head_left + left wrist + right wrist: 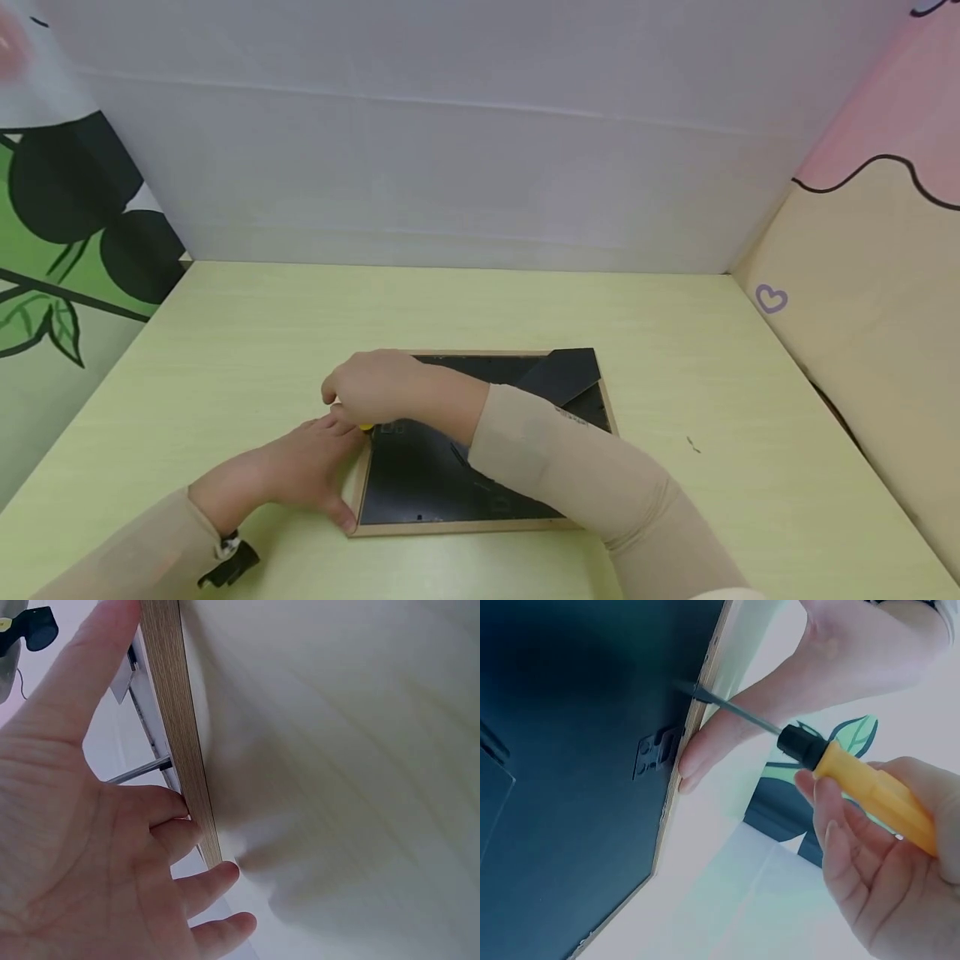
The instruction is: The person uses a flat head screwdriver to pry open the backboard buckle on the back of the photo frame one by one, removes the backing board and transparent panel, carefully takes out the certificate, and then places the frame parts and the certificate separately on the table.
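A picture frame (435,483) lies on the table with its black backing up and a thin wood rim around it. My right hand (386,387) grips the yellow handle of a screwdriver (877,791). In the right wrist view its metal blade reaches the rim at the frame's left side, close to a small dark metal hanger (654,752). My left hand (307,467) braces that same side, thumb at the near left corner and fingers spread toward the screwdriver. In the left wrist view, its fingers touch the wooden side (180,705).
A black stand flap (570,371) sits at the backing's far right corner. The pale yellow table (720,358) meets a white back wall (465,183) and painted side panels. A small dark mark (693,445) shows on the tabletop at the right.
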Tool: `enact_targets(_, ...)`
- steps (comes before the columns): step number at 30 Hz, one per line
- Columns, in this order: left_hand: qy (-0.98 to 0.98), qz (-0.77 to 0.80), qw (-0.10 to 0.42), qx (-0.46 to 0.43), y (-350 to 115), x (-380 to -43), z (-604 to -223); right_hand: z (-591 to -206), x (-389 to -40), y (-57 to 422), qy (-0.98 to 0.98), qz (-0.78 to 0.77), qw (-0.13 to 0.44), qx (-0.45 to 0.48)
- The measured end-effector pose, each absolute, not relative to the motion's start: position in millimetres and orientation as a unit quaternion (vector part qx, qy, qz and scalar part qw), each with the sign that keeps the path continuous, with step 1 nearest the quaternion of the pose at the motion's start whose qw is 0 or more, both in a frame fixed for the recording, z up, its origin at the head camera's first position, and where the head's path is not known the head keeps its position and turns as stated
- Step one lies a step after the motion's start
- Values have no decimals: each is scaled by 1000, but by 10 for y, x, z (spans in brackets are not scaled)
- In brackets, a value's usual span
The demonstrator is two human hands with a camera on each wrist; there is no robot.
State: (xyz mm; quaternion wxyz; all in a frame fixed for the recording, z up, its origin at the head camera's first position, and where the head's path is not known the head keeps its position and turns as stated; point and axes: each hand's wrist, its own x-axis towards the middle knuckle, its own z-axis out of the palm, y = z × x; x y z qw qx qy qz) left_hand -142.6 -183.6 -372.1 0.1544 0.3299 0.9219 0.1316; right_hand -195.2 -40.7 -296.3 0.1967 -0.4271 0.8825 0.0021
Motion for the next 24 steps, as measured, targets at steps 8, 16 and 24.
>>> enact_targets(8, 922, 114, 148, 339, -1836, -1445, -3749, -2989, -2044, -487, 869, -12, 215, -445)
enact_targets(16, 917, 147, 140, 344, -1827, -1438, -3748, -2992, -1944, -245, 872, 6, 185, -454)
enact_targets(24, 921, 119, 183, 323, -1813, -1434, -3742, -3129, -2004, 199, 862, -50, 209, -459)
